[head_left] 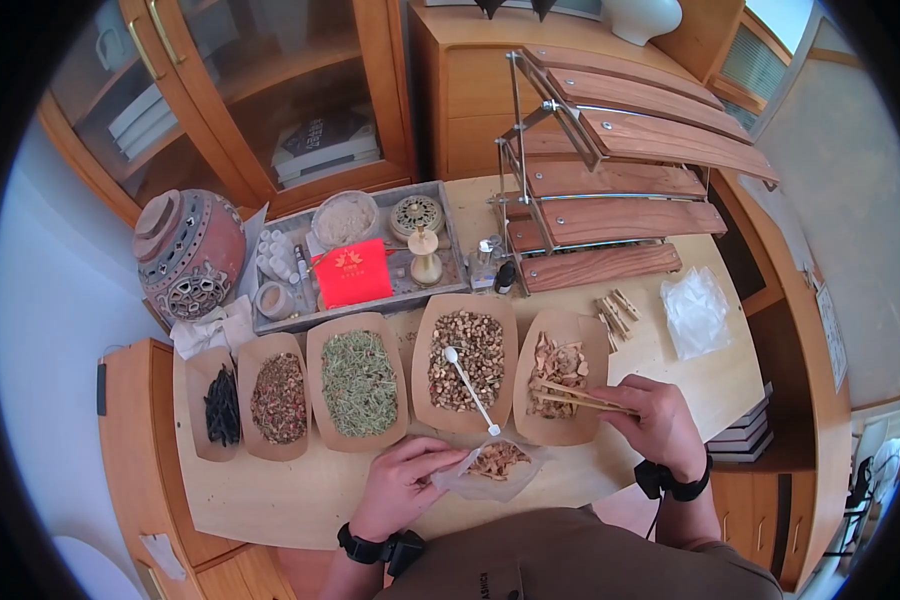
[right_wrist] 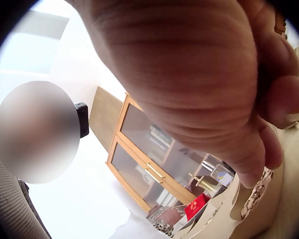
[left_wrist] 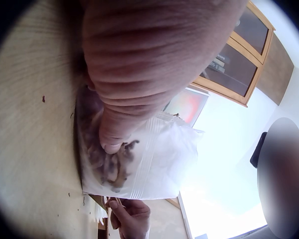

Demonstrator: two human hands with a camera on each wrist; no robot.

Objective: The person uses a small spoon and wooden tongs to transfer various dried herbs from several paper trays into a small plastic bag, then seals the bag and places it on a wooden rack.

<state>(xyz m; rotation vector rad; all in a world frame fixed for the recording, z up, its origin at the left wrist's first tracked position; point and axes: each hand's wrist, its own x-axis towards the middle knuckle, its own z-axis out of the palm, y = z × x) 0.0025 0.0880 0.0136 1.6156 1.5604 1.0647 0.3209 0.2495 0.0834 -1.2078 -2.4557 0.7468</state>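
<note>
My left hand (head_left: 395,485) pinches the edge of a small translucent pouch (head_left: 522,480) close over the table's front edge. Pale brown dried pieces (head_left: 496,460) lie in it; in the left wrist view the thumb presses the side of the pouch (left_wrist: 157,174), darker bits showing through. My right hand (head_left: 660,425) grips slim wooden tongs (head_left: 580,397), their tips among dried shavings (head_left: 562,360) in the rightmost paper tray (head_left: 595,350). Beside it, a white long-handled spoon (head_left: 470,383) lies across a tray (head_left: 425,395) of chopped brown pieces.
Further left stand paper trays of green herb (head_left: 360,385), reddish bits (head_left: 280,400) and dark strips (head_left: 220,408). Behind are a grey tray (head_left: 300,318) with a red packet (head_left: 355,275), a patterned pot (head_left: 192,250), a slatted wooden rack (head_left: 620,215), clothespins (head_left: 620,312) and a plastic bag (head_left: 695,312).
</note>
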